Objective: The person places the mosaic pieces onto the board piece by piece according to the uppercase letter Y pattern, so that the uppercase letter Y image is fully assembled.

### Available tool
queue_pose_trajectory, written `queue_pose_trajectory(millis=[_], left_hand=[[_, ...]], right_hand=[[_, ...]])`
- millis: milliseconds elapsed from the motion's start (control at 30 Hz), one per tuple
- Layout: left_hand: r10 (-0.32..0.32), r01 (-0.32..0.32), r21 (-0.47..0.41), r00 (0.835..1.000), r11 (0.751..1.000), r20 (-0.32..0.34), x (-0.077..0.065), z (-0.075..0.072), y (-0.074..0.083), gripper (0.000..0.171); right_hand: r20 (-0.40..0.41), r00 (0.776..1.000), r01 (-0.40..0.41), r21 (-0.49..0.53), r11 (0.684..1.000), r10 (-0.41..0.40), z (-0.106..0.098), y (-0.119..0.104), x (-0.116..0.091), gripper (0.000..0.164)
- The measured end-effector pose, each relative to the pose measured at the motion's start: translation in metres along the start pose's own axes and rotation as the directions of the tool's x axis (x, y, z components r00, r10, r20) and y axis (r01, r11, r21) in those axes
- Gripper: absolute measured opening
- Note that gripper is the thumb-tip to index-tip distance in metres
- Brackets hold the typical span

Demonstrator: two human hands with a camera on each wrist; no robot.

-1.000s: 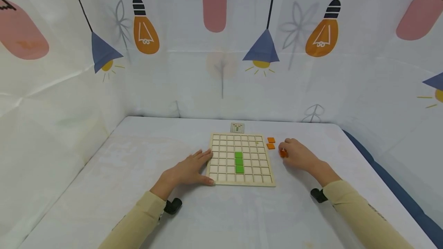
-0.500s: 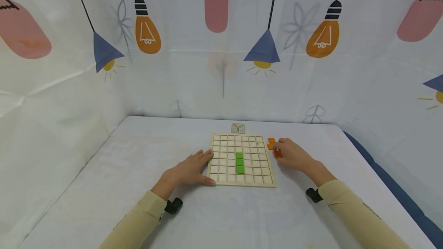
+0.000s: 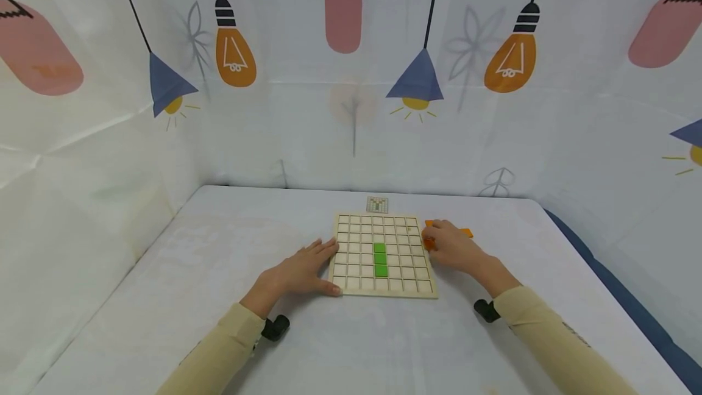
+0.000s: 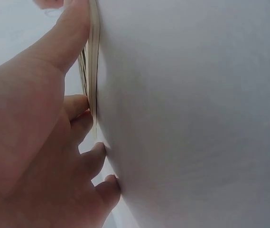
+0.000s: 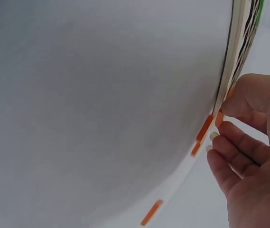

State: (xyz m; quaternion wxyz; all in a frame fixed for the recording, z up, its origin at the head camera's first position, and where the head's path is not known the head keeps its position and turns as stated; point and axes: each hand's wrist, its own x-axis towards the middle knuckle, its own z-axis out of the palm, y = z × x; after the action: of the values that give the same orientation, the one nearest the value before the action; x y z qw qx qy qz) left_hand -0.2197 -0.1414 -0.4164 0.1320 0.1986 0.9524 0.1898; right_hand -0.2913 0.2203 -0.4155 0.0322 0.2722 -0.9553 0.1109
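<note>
A pale wooden grid board (image 3: 355,285) lies on the table with several green tiles (image 3: 380,259) in one column. My left hand (image 3: 301,270) rests along the board's left edge, fingers extended and thumb at the near corner; the left wrist view shows its fingertips beside the board's side. Right at the board's right edge, my right hand (image 3: 455,249) pinches an orange tile (image 5: 220,118) between thumb and forefinger. Its other fingers are loosely bent. Further orange tiles lie close by: one (image 5: 204,127) just beneath the fingers, another (image 3: 467,233) to the right of the hand.
A small patterned card (image 3: 377,204) lies just beyond the board's far edge. The white table (image 3: 263,212) ends at a curtain (image 3: 307,127) printed with lamps and bulbs. Dark blue material (image 3: 620,285) shows past the table's right edge.
My right hand has moved left with the orange tile, up to the board's edge. A loose orange tile now shows to the right of that hand. My left hand has stayed put.
</note>
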Motion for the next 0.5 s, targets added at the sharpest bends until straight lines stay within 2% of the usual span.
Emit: queue_pose_trajectory(millis=[200,500], left_hand=[[0.002,-0.002,0.015,1.0,1.0,-0.003,-0.001,0.0,-0.002,0.103],[0.006,-0.006,0.027,1.0,1.0,0.005,0.001,0.001,-0.002,0.103]], right_hand=[[-0.025,0.999,0.031,0.022,0.999,-0.03,0.003,-0.012,0.011,0.026],[-0.014,0.999,0.037,0.042,0.998,-0.036,0.008,-0.02,0.024,0.028]])
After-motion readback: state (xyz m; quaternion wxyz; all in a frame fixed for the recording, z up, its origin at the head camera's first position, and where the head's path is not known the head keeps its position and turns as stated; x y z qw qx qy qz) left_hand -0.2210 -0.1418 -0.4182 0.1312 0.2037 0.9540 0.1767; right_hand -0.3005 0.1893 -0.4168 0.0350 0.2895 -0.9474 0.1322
